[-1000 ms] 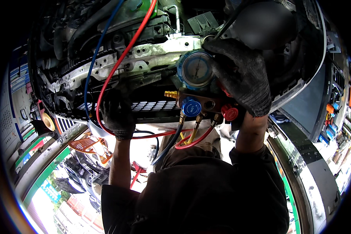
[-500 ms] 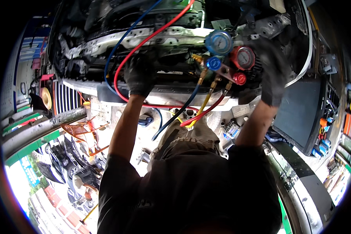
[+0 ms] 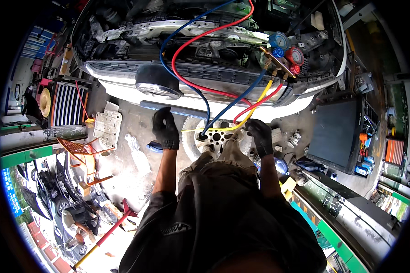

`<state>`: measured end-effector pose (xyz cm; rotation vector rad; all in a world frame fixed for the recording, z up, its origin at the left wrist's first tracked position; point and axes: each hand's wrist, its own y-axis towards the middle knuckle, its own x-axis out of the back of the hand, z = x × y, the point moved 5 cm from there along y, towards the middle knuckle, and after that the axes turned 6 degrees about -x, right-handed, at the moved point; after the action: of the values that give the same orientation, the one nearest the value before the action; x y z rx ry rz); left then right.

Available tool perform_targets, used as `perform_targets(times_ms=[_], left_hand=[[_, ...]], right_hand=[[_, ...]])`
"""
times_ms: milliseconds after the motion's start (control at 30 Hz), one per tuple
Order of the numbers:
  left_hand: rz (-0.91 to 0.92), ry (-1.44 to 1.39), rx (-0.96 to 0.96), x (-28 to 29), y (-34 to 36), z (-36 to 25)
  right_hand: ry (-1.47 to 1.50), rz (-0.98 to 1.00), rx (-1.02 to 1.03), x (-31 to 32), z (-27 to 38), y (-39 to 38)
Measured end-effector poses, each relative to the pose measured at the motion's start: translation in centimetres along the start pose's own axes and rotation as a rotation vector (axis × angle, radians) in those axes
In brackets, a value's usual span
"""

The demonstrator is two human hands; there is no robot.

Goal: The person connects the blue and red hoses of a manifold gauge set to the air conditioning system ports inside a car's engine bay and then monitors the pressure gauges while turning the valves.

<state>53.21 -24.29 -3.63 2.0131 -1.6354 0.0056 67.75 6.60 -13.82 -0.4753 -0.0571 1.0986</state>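
Observation:
My left hand point(image 3: 166, 130), in a black glove, is in front of the white car bumper point(image 3: 118, 91), fingers loosely bent and nothing seen in them. To its right, my gloved right hand point(image 3: 261, 138) is beside the yellow hose point(image 3: 262, 98), fingers half curled and apparently empty; whether it touches the hose I cannot tell. A manifold gauge set with a blue gauge point(image 3: 279, 41) and a red gauge point(image 3: 294, 56) rests tilted at the right of the engine bay. Its blue hose point(image 3: 234, 102) and red hose point(image 3: 265, 98) droop over the bumper.
A wheel point(image 3: 191, 148) lies on the floor by my legs. To the right stands a dark-topped cart point(image 3: 335, 132) with bottles and tools. On the left are an orange chair point(image 3: 84, 152) and a striped panel point(image 3: 68, 107). A person point(image 3: 75, 225) bends near another car.
Both my hands have come back from the engine bay and gauges to in front of the bumper. The view has shifted, and the gauge set now leans to the right, its hoses swung over.

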Motion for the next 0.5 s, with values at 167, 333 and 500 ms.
perform_targets(times_ms=[167, 333, 500], left_hand=[[0.269, 0.001, 0.206, 3.2, -9.1, 7.1], [0.506, 0.034, -0.003, 1.6, -11.8, 6.1], [0.654, 0.226, -0.307, 4.0, -14.3, 6.6]], right_hand=[[-0.016, -0.336, 0.182, -1.6, -1.3, 1.3], [0.419, -0.357, 0.038, -0.4, 2.3, 3.4], [0.709, 0.359, 0.005, -2.5, 10.0, 7.9]])
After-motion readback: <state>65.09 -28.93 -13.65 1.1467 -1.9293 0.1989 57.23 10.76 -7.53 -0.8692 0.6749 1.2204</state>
